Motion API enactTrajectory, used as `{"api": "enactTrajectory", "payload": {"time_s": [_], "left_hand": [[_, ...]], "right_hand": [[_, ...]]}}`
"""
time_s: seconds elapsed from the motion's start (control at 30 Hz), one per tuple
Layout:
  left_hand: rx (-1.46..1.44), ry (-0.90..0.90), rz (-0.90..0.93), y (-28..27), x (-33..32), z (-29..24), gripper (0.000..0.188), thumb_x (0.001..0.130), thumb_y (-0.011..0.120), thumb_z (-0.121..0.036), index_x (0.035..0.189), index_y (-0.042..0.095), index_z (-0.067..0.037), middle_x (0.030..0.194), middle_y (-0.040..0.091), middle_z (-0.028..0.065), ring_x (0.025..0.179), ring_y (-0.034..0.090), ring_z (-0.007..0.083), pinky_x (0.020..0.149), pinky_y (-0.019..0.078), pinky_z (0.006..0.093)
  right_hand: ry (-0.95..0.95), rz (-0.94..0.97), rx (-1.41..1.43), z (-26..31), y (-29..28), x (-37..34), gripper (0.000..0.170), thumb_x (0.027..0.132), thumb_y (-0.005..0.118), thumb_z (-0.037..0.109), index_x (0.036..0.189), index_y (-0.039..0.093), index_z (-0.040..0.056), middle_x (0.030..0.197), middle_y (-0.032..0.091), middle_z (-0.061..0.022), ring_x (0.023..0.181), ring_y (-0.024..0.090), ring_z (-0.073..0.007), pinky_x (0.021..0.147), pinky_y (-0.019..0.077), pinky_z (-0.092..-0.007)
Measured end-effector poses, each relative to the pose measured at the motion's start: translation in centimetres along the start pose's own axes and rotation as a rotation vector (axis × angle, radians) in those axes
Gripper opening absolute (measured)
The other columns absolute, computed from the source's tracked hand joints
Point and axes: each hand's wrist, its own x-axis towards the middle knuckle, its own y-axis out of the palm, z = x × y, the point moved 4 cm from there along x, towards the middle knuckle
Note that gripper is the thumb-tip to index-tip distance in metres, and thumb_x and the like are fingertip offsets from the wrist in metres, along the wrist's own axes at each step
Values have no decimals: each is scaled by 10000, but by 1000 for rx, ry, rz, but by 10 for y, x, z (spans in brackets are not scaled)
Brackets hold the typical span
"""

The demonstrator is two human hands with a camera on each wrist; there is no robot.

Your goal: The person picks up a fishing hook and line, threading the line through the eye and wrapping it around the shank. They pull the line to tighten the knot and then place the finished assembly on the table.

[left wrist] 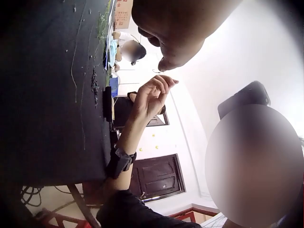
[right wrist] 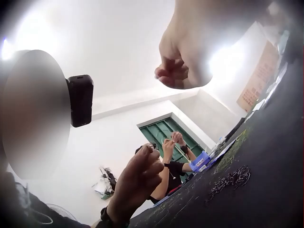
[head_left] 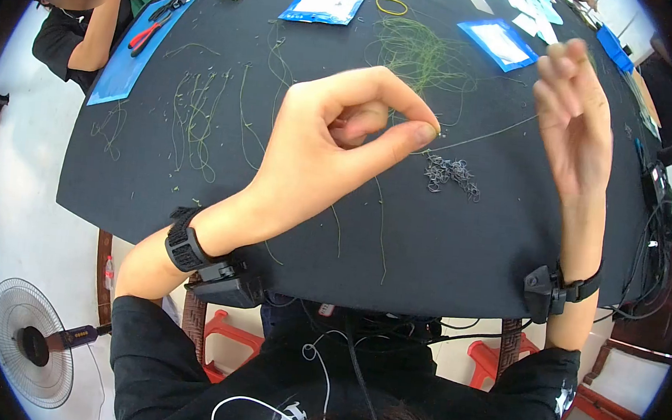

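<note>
In the head view my left hand (head_left: 334, 139) is held over the middle of the black table, thumb and index fingertip pinching a tiny fishing hook (left wrist: 156, 71), mostly hidden by the fingertips. A thin green fishing line (head_left: 483, 140) stretches from those fingertips towards my right hand (head_left: 573, 126). That hand is raised at the right with fingers curled, pinching the line between thumb and fingers; its end there is hidden. Below the line lies a small heap of dark fishing hooks (head_left: 451, 176). Behind the hands is a loose tangle of green line (head_left: 419, 55).
Cut lengths of line (head_left: 197, 124) lie across the left of the table (head_left: 287, 230). Blue-and-white packets (head_left: 325, 2) and a yellow ring (head_left: 391, 7) are at the back. Red-handled pliers (head_left: 144, 37) rest on a blue strip at the left, beside another person (head_left: 65, 42).
</note>
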Motion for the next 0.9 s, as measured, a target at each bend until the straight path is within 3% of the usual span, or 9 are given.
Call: {"api": "enactTrajectory", "payload": {"time_s": [0.03,0.1,0.17,0.2,0.23,0.33,0.6,0.9], "left_hand": [[-17,16,-20,-1,0,0,89,782,668,-48,871,658,-40,606,338,-91,530,276,-15,475,199,161],[4,86,-53,-3,1,0,101,767,673,-28,866,663,-43,676,414,-65,543,305,-13,475,219,153],[26,157,-89,-5,2,-4,116,751,678,-9,861,668,-45,747,490,-39,557,334,-12,474,238,145],[82,206,-88,-6,2,-8,126,737,682,1,853,673,-50,859,537,-6,568,354,-13,470,247,140],[137,255,-86,-7,2,-12,138,724,687,11,845,678,-54,971,584,28,579,374,-14,466,256,136],[148,274,-22,-7,1,-13,132,713,688,14,825,681,-56,1071,607,67,568,372,-20,456,255,134],[160,291,-21,-8,0,-15,123,708,678,21,809,669,-49,1007,630,61,562,396,-18,465,272,135],[139,312,-25,-8,0,-13,111,700,677,26,778,650,-48,967,642,59,616,440,5,473,281,149]], "right_hand": [[61,69,-168,-2,5,0,297,913,522,163,1142,540,-24,799,599,-21,565,416,-18,494,345,-175],[93,38,-702,-2,37,-8,257,917,512,167,1101,495,-13,784,536,-9,520,348,0,436,300,-145],[65,112,-689,-6,54,-12,253,887,552,126,1088,488,-14,762,583,-52,573,443,-18,496,344,-137],[-44,181,-706,-12,55,-13,276,865,569,64,1105,460,-18,772,597,-66,640,540,-68,562,402,-157],[41,183,-639,-11,61,-16,290,843,579,8,1097,439,-17,774,600,-69,714,593,-106,626,441,-187],[-3,165,-635,-13,63,-18,253,840,576,-13,1052,436,-6,778,602,-74,723,594,-102,634,449,-191],[46,198,-739,-9,64,-19,227,804,573,-67,974,446,13,768,578,-54,704,608,-89,542,435,-144],[55,212,-707,-11,62,-19,212,791,574,-74,942,458,17,767,556,-45,708,616,-92,533,440,-149]]}}
